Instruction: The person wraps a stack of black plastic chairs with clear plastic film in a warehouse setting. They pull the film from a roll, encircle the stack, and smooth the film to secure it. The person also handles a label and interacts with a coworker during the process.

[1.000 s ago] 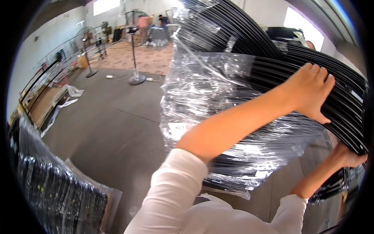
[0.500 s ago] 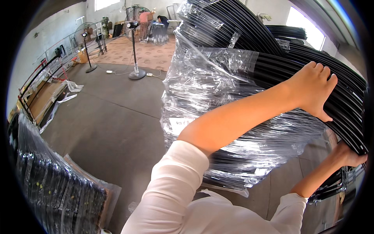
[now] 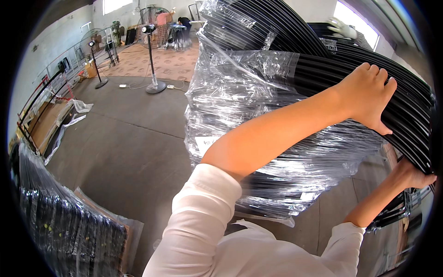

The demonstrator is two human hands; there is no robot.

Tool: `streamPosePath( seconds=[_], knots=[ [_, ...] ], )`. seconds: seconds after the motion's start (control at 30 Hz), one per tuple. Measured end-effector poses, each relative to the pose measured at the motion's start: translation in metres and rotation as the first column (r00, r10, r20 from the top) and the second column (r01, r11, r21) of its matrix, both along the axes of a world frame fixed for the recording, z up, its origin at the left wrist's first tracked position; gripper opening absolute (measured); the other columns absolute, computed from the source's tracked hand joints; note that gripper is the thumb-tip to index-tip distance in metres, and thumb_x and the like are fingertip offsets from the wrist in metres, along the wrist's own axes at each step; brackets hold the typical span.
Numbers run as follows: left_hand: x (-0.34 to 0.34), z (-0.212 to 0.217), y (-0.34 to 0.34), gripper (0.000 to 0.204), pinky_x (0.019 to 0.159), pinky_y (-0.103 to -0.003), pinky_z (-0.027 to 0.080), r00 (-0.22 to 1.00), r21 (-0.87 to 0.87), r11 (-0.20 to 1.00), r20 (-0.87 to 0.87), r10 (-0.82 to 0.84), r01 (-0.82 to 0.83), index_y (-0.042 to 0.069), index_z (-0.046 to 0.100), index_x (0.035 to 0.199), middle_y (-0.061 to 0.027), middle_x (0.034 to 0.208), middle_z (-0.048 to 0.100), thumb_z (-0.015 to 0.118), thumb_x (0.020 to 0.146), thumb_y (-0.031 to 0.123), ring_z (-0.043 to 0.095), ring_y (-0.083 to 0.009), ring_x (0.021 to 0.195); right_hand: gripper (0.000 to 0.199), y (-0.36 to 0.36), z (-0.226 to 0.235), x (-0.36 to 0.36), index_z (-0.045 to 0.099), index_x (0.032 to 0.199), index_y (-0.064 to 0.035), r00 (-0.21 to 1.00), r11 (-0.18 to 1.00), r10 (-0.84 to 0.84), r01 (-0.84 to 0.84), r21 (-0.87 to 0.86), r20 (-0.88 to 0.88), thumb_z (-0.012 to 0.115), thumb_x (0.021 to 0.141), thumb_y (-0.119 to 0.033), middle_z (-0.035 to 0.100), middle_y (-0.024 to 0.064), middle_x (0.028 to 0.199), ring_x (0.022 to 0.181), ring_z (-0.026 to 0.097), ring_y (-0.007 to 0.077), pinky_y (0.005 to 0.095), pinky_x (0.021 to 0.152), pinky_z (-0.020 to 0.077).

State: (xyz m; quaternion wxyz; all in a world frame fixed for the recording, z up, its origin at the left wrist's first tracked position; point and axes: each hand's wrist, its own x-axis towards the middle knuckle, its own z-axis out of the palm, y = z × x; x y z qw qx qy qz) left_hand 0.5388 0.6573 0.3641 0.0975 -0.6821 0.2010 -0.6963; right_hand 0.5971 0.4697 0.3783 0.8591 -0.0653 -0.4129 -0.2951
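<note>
Bright windows (image 3: 116,5) break pale walls (image 3: 57,39) above a grey floor (image 3: 122,141).

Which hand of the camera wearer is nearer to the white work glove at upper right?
Left. The left hand lies on the curved bundle of glossy black strips, below the white work glove in view; the right hand is lower and farther, at the bundle's bottom edge.

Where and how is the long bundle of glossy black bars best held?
Probably by the lower right edge of the bundle of glossy black bars, right hand coming from underneath, left hand from above, since the bars lie parallel in a broad, long stack.
</note>
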Motion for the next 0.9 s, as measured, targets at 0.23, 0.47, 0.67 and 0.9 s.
streamPosePath(
  seconds=[0.23,0.47,0.67,0.9],
  knots=[
    [-0.002,0.0,0.001,0.077,0.058,-0.032,0.044,1.0,0.006,1.0,0.006,0.011,-0.011,-0.004,0.055,0.081,-0.0103,0.067,0.053,0.072,0.048,0.063,0.053,-0.023,0.06,0.047,-0.019,-0.002,0.032,0.058,0.11,-0.0036,1.0,0.998,0.005,-0.004,-0.062,0.013,0.055,0.081,-0.04,0.057,0.0148,0.115,0.102,0.056,0.0291,0.0417,0.093,0.0417],
    [0.007,-0.001,0.003,0.076,0.058,-0.032,0.044,1.0,-0.007,1.0,-0.025,0.009,-0.01,-0.004,0.055,0.08,-0.0105,0.066,0.053,0.072,0.049,0.063,0.053,-0.0233,0.06,0.05,-0.039,-0.005,0.071,0.059,0.106,-0.0003,0.993,0.994,0.076,-0.082,-0.071,-0.089,0.052,0.076,-0.039,0.058,0.0217,0.11,0.099,0.058,0.0352,0.0489,0.092,0.0436],
    [0.009,-0.001,0.004,0.076,0.06,-0.033,0.044,0.999,-0.022,1.0,-0.033,0.016,-0.017,-0.005,0.056,0.081,-0.0114,0.067,0.054,0.072,0.049,0.062,0.054,-0.0242,0.062,0.049,-0.038,-0.001,0.083,0.059,0.106,0.0007,0.996,0.998,0.057,-0.059,-0.027,-0.071,0.052,0.076,-0.037,0.058,0.022,0.109,0.098,0.058,0.0354,0.049,0.09,0.0449],
    [0.011,-0.001,0.001,0.081,0.064,-0.035,0.044,0.998,-0.025,0.999,-0.055,0.042,-0.043,-0.007,0.056,0.085,-0.0137,0.072,0.055,0.07,0.05,0.065,0.054,-0.026,0.067,0.059,0.001,-0.002,0.03,0.057,0.115,-0.0075,0.999,0.999,-0.023,0.021,-0.042,-0.048,0.06,0.077,-0.054,0.059,0.011,0.111,0.098,0.057,0.027,0.0402,0.089,0.0411]
  ],
)
